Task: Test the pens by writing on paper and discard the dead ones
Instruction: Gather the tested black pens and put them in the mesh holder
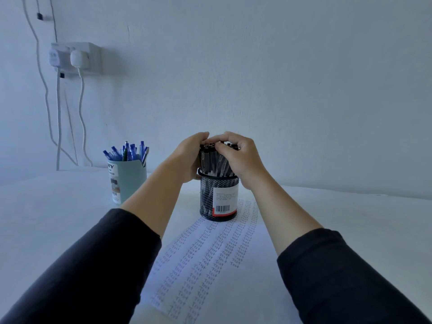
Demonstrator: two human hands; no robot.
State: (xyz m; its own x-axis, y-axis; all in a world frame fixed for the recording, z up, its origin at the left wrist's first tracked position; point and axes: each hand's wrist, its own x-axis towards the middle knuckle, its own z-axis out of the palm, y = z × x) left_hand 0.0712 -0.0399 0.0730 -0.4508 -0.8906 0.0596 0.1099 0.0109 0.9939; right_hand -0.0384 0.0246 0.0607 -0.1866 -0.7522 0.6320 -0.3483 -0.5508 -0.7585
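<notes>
A black mesh pen holder point(210, 199) with a white barcode label stands on the far end of a sheet of paper point(205, 258) covered in rows of the handwritten word "Test". It is packed with several black pens point(211, 157). My left hand point(187, 157) cups the bundle of pens from the left, fingers curled over their tops. My right hand point(236, 157) wraps the bundle from the right, fingertips on the pen caps.
A pale teal cup point(131, 181) holding several blue pens point(127, 152) stands to the left on the white table point(58, 218). Behind it a wall socket point(77, 58) has white plugs and cables hanging down. A plain wall closes the back.
</notes>
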